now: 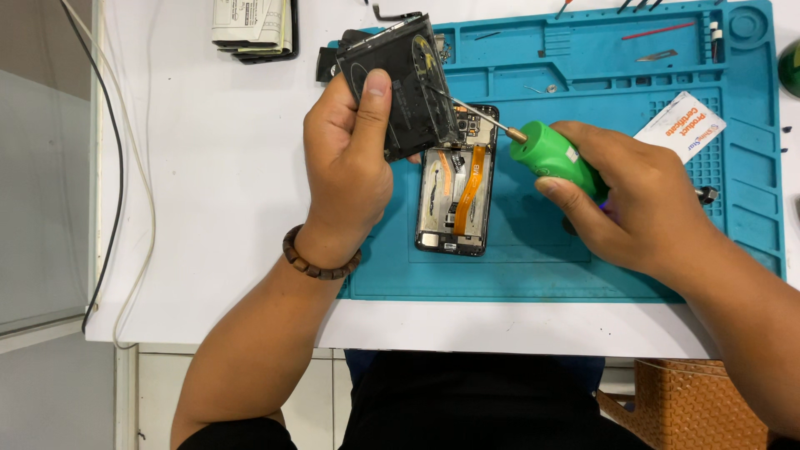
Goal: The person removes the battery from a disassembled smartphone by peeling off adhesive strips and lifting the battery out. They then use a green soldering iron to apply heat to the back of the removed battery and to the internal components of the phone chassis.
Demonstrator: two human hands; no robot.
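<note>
Left hand [346,158] grip closed on dark back cover [400,87], right hand [642,204] grip clasping green screwdriver [554,157], tip seemingly at cover edge

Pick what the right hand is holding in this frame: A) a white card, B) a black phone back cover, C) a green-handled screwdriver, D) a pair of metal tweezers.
C: the right hand grips a green-handled screwdriver whose metal shaft points at the black back cover held by the left hand above the opened phone.
</note>
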